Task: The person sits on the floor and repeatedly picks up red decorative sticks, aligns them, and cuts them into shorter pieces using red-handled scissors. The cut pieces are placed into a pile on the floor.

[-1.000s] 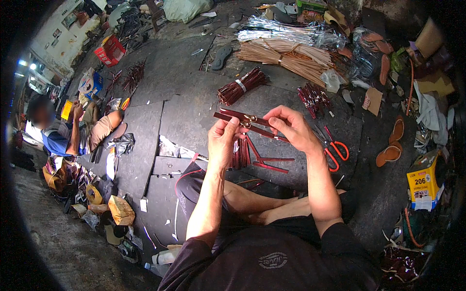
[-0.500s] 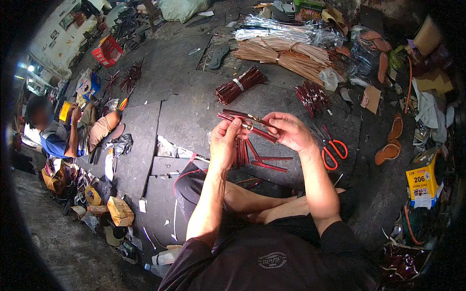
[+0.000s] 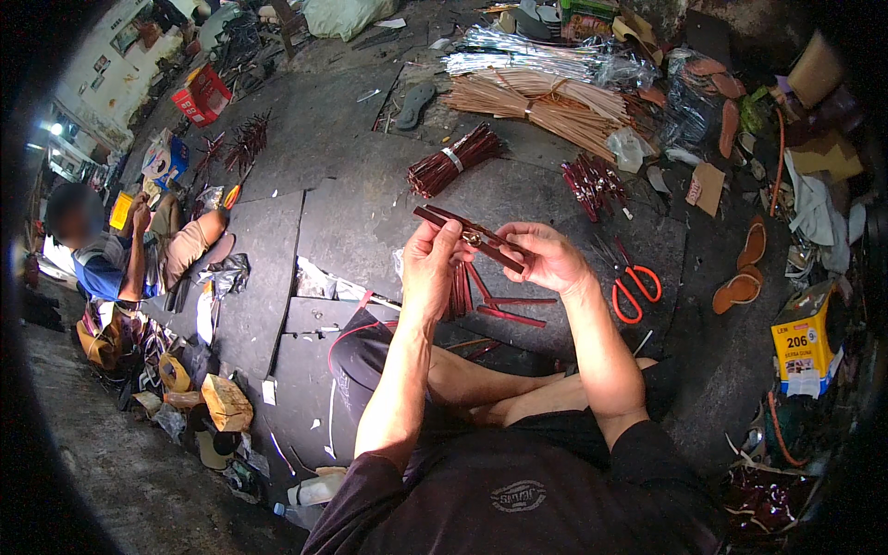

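Dark red straps [image 3: 504, 258] with a small shiny metal buckle [image 3: 473, 238] are stretched between my two hands, above my crossed legs. My left hand [image 3: 429, 270] pinches them near the buckle, thumb on top. At their other end, the fingers of my right hand [image 3: 552, 259] are closed round them. Below the hands, several loose red strips [image 3: 511, 316] lie on the dark floor mat, partly hidden by my left hand. Scissors with orange handles [image 3: 636, 294] rest to the right of my right forearm.
Ahead lies a tied bundle of dark red strips [image 3: 453, 161], with a pile of buckled straps [image 3: 592, 190] to its right. Farther back are tan strips [image 3: 532, 102] and silvery strips [image 3: 518, 54]. Sandal soles [image 3: 740, 289] and a yellow box [image 3: 803, 347] are at right. Another person [image 3: 116, 264] sits at left.
The straps have turned a little in my hands, and their shiny faces now look darker. My right hand has shifted slightly left and down. The other person has barely moved.
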Demonstrator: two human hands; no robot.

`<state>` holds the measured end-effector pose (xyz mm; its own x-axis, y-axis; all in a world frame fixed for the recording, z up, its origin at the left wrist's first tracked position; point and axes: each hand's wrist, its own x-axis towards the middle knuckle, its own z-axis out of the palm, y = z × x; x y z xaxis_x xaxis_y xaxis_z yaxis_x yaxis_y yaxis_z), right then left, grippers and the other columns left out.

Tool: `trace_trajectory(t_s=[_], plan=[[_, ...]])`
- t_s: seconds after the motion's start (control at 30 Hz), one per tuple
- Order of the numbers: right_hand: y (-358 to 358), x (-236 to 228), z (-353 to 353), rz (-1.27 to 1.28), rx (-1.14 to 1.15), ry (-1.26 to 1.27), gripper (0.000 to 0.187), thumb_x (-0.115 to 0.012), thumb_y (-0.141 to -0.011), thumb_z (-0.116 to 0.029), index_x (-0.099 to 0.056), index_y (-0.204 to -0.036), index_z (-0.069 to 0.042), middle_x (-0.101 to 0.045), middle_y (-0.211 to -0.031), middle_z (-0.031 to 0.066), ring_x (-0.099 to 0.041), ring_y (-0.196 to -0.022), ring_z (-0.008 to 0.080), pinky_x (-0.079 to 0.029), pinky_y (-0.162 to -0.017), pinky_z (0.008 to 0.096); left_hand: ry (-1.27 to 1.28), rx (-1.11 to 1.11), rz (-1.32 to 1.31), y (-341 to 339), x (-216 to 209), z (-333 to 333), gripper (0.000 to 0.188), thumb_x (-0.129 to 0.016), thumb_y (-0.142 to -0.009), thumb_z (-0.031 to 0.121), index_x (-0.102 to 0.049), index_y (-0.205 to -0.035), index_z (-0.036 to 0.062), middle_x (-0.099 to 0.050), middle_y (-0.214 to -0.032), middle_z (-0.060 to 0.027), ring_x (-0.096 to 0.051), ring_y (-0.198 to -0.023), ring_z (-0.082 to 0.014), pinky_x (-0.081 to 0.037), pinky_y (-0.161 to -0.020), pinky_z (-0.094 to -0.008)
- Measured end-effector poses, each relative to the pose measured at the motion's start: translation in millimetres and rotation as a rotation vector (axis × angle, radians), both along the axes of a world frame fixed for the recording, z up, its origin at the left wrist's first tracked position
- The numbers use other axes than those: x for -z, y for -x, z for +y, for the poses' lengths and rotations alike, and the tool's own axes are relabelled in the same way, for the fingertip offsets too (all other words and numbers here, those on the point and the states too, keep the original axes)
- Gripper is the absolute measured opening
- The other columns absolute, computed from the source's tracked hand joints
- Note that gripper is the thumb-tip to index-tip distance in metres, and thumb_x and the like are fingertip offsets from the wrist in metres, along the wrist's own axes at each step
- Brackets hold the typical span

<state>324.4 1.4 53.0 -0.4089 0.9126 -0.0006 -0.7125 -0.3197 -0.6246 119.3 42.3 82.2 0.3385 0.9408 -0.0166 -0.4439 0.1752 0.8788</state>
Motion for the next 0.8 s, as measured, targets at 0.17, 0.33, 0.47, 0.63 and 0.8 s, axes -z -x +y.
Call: trace_trajectory(t_s=[0.17,0.33,0.47,0.63,0.8], plan=[[2.2,-14.0,-2.4,-0.101,0.041,0.060,0.033,-0.061,-0.097,-0.026,-0.061,-0.113,0.003,-0.063,-0.084,0.0032,-0.056,-0.067,0.0104,-0.048,-0.059,0.0274,0.035,-0.026,0.007,0.1,-0.5,-0.3,0.015,-0.061,-0.098,0.021,-0.061,-0.097,0.0064,-0.065,-0.086,-0.0013,-0.061,-0.072,-0.0088,-0.049,-0.065,-0.0223],[4.0,-26.3,-3.0,-0.234,0.056,0.011,0.033,-0.063,-0.096,-0.028,-0.063,-0.110,0.001,-0.064,-0.085,0.0036,-0.058,-0.067,0.0100,-0.050,-0.059,0.0250,0.068,-0.054,0.005,1.2,1.2,-0.3,0.015,-0.062,-0.096,0.021,-0.061,-0.097,0.0069,-0.064,-0.083,-0.0005,-0.060,-0.071,-0.0085,-0.048,-0.064,-0.0225],[6.2,-32.9,-4.6,-0.362,0.094,-0.040,0.031,-0.065,-0.095,-0.026,-0.063,-0.110,0.001,-0.065,-0.086,0.0033,-0.060,-0.069,0.0093,-0.051,-0.060,0.0244,0.074,-0.064,-0.011,1.5,1.0,-0.8,0.015,-0.063,-0.096,0.022,-0.062,-0.097,0.0069,-0.063,-0.082,0.0002,-0.059,-0.070,-0.0084,-0.048,-0.065,-0.0226],[12.4,-47.0,-7.0,-0.544,0.138,-0.094,0.027,-0.066,-0.094,-0.022,-0.064,-0.108,0.001,-0.066,-0.087,0.0027,-0.060,-0.070,0.0081,-0.051,-0.062,0.0232,0.083,-0.056,-0.002,4.2,2.9,-0.1,0.019,-0.062,-0.097,0.024,-0.063,-0.102,0.0052,-0.063,-0.085,0.0007,-0.059,-0.073,-0.0083,-0.048,-0.068,-0.0223],[-1.1,-29.4,2.9,-0.968,0.335,-0.174,0.022,-0.064,-0.094,-0.017,-0.065,-0.107,0.001,-0.067,-0.088,0.0016,-0.061,-0.075,0.0080,-0.050,-0.068,0.0242,0.160,-0.092,0.068,4.3,17.1,5.3,0.031,-0.061,-0.098,0.023,-0.062,-0.120,0.0008,-0.064,-0.090,-0.0003,-0.062,-0.077,-0.0074,-0.053,-0.072,-0.0209]])
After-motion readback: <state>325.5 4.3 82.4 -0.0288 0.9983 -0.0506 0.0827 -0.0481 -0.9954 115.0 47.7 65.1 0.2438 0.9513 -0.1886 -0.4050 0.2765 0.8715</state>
